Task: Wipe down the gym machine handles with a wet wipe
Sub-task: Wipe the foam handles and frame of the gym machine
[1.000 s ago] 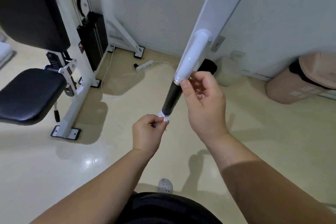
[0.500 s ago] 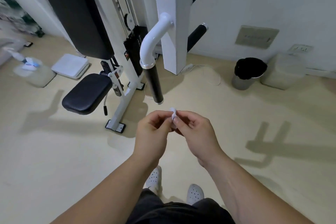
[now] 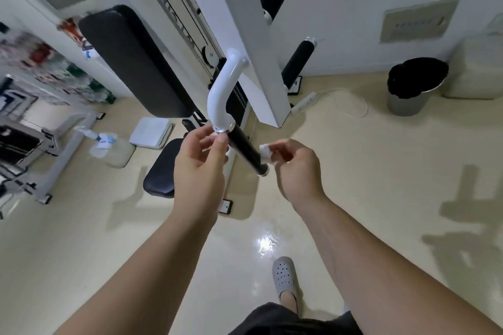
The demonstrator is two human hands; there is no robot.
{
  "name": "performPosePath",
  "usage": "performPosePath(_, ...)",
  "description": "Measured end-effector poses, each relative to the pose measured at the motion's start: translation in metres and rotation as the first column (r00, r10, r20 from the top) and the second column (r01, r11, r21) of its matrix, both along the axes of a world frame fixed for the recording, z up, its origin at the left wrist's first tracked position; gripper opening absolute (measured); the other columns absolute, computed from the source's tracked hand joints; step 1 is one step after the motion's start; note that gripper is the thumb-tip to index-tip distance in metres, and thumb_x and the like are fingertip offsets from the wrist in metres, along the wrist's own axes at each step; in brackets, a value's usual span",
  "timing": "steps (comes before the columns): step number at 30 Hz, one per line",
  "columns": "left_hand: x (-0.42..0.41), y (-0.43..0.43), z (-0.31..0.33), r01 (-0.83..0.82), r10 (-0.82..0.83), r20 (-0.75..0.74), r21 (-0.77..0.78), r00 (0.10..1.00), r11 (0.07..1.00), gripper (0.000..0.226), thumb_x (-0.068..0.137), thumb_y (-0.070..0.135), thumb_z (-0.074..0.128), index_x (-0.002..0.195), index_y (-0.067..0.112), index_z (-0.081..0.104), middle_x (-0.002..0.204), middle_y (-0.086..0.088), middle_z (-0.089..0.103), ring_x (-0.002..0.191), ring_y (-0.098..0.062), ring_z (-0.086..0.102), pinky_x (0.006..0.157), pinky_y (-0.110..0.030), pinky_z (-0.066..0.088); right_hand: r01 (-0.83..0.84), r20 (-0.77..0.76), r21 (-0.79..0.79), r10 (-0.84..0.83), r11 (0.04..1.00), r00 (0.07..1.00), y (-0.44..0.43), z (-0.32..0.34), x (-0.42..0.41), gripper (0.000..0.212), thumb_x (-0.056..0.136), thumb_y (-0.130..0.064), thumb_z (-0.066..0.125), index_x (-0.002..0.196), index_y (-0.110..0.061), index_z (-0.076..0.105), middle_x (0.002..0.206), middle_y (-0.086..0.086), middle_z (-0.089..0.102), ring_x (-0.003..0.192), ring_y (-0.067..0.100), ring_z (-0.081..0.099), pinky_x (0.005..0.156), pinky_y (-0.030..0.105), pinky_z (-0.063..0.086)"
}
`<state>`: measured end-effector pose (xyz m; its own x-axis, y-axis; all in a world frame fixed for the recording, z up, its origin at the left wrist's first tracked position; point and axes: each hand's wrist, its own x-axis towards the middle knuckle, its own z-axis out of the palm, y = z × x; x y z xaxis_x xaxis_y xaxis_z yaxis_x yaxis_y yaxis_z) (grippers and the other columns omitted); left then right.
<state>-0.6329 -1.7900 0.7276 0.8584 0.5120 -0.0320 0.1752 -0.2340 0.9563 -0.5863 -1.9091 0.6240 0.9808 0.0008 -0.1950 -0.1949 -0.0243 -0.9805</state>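
The right hand (image 3: 296,168) pinches a crumpled white wipe (image 3: 265,150) against the smooth black cylindrical handle (image 3: 246,148); the left hand (image 3: 200,163), half-open and empty, fingers its chrome collar (image 3: 224,128).

Home gym: weight machine (image 3: 239,35), clutter.

- My two forearms are bare to the near edge of view, with no sleeves, watch or rings showing on the left hand (image 3: 200,168) or the right hand (image 3: 298,171).
- I wear dark, black-looking fabric shorts (image 3: 291,319).
- One foot sits in a pale grey perforated rubber clog (image 3: 285,276) with round holes.
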Motion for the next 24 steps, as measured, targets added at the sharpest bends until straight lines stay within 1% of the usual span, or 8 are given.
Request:
performPosePath(3,0.002,-0.001,-0.003,0.087,-0.087,0.029,0.016,0.996,0.996,0.029,0.09,0.039,0.06,0.112,0.022,0.065,0.108,-0.01,0.073,0.104,-0.026,0.071,0.092,-0.047,0.058,0.067,-0.098,0.104,-0.057,0.992,0.994,0.015,-0.009,-0.003,0.021,0.095,-0.011,0.064,0.089,-0.024,0.079,0.086,-0.015,0.075,0.08,0.001,0.066,0.076,0.016,0.045)
performPosePath(6,0.004,0.003,-0.006,0.113,-0.115,0.049,0.04,0.992,0.993,0.024,0.09,0.04,0.061,0.106,0.024,0.066,0.105,-0.011,0.073,0.102,-0.029,0.071,0.091,-0.05,0.058,0.099,-0.131,0.157,-0.079,0.983,0.988,0.016,-0.003,-0.012,0.015,0.094,-0.021,0.067,0.091,-0.028,0.08,0.083,-0.016,0.075,0.078,-0.002,0.065,0.075,0.015,0.045)
performPosePath(11,0.007,0.008,-0.006,0.168,-0.172,0.051,0.065,0.984,0.984,0.022,0.092,0.033,0.06,0.107,0.02,0.067,0.1,-0.008,0.074,0.098,-0.03,0.071,0.094,-0.053,0.056,0.05,0.276,0.174,-0.097,0.983,0.956,0.016,0.035,-0.015,0.017,0.097,-0.013,0.066,0.109,-0.016,0.078,0.103,-0.008,0.077,0.095,0.001,0.07,0.082,0.013,0.051)
performPosePath(13,0.007,0.008,-0.006,0.19,-0.193,0.05,0.069,0.98,0.979,0.022,0.091,0.033,0.062,0.107,0.02,0.068,0.098,-0.007,0.074,0.097,-0.029,0.072,0.094,-0.052,0.056,0.072,0.331,0.133,-0.113,0.989,0.937,0.015,0.033,-0.014,0.017,0.096,-0.009,0.067,0.107,-0.015,0.078,0.102,-0.005,0.076,0.095,0.004,0.07,0.082,0.014,0.051)
performPosePath(17,0.005,0.008,-0.008,0.184,-0.187,0.054,0.065,0.981,0.981,0.014,0.089,0.033,0.061,0.1,0.027,0.068,0.095,-0.004,0.075,0.095,-0.025,0.073,0.094,-0.048,0.057,0.06,-0.023,0.143,-0.057,0.988,0.998,0.006,-0.01,-0.016,0.018,0.096,-0.014,0.068,0.091,-0.026,0.08,0.085,-0.012,0.076,0.084,0.005,0.069,0.08,0.02,0.048)
performPosePath(19,0.005,0.006,-0.01,0.187,-0.189,0.067,0.039,0.98,0.982,0.009,0.09,0.033,0.061,0.096,0.031,0.068,0.092,-0.004,0.074,0.094,-0.026,0.072,0.093,-0.048,0.058,0.044,-0.053,0.124,-0.037,0.991,0.998,0.004,-0.016,-0.015,0.015,0.096,-0.018,0.068,0.091,-0.024,0.08,0.085,-0.008,0.077,0.085,0.012,0.069,0.08,0.024,0.048)
performPosePath(22,0.005,0.004,-0.011,0.197,-0.196,0.092,-0.006,0.976,0.98,0.01,0.09,0.032,0.061,0.096,0.027,0.068,0.086,-0.003,0.071,0.089,-0.024,0.07,0.092,-0.047,0.058,0.023,0.135,0.186,-0.049,0.982,0.99,0.006,0.015,-0.013,0.013,0.097,-0.017,0.067,0.102,-0.019,0.08,0.093,-0.007,0.077,0.088,0.005,0.069,0.078,0.017,0.051)
performPosePath(24,0.003,0.0,-0.012,0.208,-0.204,0.102,-0.031,0.974,0.978,0.013,0.091,0.031,0.06,0.098,0.022,0.066,0.084,-0.001,0.07,0.087,-0.02,0.069,0.092,-0.046,0.058,0.025,0.295,0.187,-0.081,0.982,0.952,0.006,0.03,-0.016,0.016,0.095,-0.009,0.068,0.106,-0.014,0.079,0.101,-0.003,0.077,0.096,0.01,0.071,0.084,0.019,0.055)
